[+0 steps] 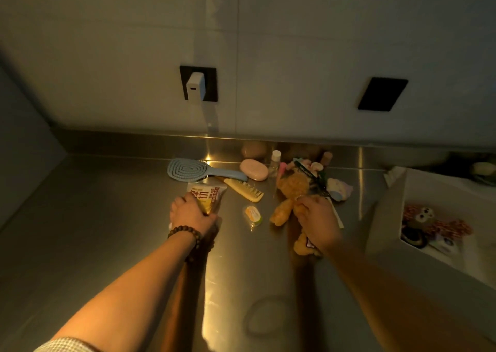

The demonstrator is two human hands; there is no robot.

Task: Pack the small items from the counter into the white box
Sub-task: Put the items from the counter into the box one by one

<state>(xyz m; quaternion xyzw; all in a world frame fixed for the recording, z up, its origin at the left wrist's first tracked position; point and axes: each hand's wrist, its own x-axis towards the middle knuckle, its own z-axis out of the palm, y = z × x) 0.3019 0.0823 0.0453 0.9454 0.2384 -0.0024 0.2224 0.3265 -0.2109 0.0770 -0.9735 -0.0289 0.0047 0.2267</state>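
Note:
On the steel counter (112, 217) my left hand (191, 213) grips a yellow-and-white snack packet (208, 194). My right hand (316, 221) holds a brown plush bear (291, 190) by its body; the bear's legs stick out below my wrist. The white box (386, 217) stands at the right, holding a striped toy with googly eyes and other small things. Loose on the counter lie a blue hairbrush (188, 169), a yellow comb (245, 190), a pink soap (253, 169), a small clear bottle (274, 161) and a little oval packet (252, 214).
A heap of small plush and stationery items (322, 180) lies behind the bear. The tiled wall carries a socket with a white charger (196, 86) and a black plate (382, 94). A dark basin edge shows at far right.

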